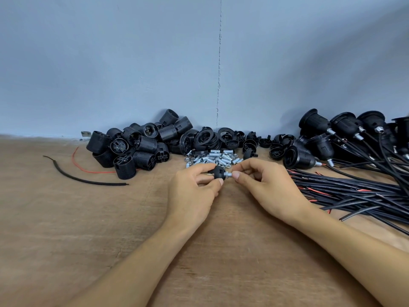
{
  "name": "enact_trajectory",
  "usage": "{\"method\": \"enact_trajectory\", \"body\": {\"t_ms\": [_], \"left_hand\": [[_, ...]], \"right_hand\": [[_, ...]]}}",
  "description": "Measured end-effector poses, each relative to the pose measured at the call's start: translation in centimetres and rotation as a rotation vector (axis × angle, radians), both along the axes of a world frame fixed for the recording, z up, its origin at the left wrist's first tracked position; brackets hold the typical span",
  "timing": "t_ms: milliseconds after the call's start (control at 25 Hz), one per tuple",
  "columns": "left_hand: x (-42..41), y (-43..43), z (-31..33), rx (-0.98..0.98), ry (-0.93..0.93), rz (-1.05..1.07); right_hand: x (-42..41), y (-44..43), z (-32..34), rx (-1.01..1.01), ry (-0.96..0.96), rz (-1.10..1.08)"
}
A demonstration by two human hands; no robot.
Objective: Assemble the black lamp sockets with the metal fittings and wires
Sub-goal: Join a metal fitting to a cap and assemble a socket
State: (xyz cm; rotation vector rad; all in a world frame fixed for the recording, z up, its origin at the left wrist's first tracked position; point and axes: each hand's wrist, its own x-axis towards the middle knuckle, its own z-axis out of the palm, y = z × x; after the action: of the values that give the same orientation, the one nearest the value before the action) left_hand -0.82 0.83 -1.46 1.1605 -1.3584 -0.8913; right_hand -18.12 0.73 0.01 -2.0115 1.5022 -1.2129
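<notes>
Black socket cap (217, 171) front and centre, over the middle of the wooden table (66, 218). The left hand (194, 187) has it clamped, thumb and fingers curled round it. Sticking out of the cap's right side is a metal fitting (228, 174), a short threaded tube, and the right hand (263, 185) pinches its free end between thumb and forefinger. Both forearms reach in from the bottom edge.

Just behind the hands lies a loose heap of fittings (212, 159), silver tubes and small nuts mixed together, straight on the wood. Left of that heap, a pile of socket bodies (137, 145) sits against the grey wall (132, 63). They are ribbed black cylinders tumbled every which way, some showing their contact ends. Behind the silver heap comes a pile of black rings (208, 137), and further right a scatter of spare caps (263, 144).

Far right, finished sockets (345, 131) lie stacked, each with a cable coming out of its metal neck. Those cables join a thick bundle of wires (354, 191) fanned across the table, with red cores showing here and there. Over on the left, one black wire (93, 182) curves alone on the wood, a thin red wire (93, 171) beside it.
</notes>
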Motion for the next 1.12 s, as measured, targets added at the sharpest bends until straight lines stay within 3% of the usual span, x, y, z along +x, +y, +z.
{"method": "enact_trajectory", "body": {"t_ms": [680,920,1120], "left_hand": [[0.04,0.23,0.28,0.015,0.026,-0.009],[0.05,-0.08,-0.07,0.032,0.000,-0.017],[0.08,-0.08,-0.16,0.034,-0.004,-0.027]], "right_hand": [[0.21,0.30,0.17,0.035,0.019,0.070],[0.17,0.16,0.10,-0.052,0.052,-0.079],[0.05,-0.03,-0.21,0.068,0.358,-0.055]]}}
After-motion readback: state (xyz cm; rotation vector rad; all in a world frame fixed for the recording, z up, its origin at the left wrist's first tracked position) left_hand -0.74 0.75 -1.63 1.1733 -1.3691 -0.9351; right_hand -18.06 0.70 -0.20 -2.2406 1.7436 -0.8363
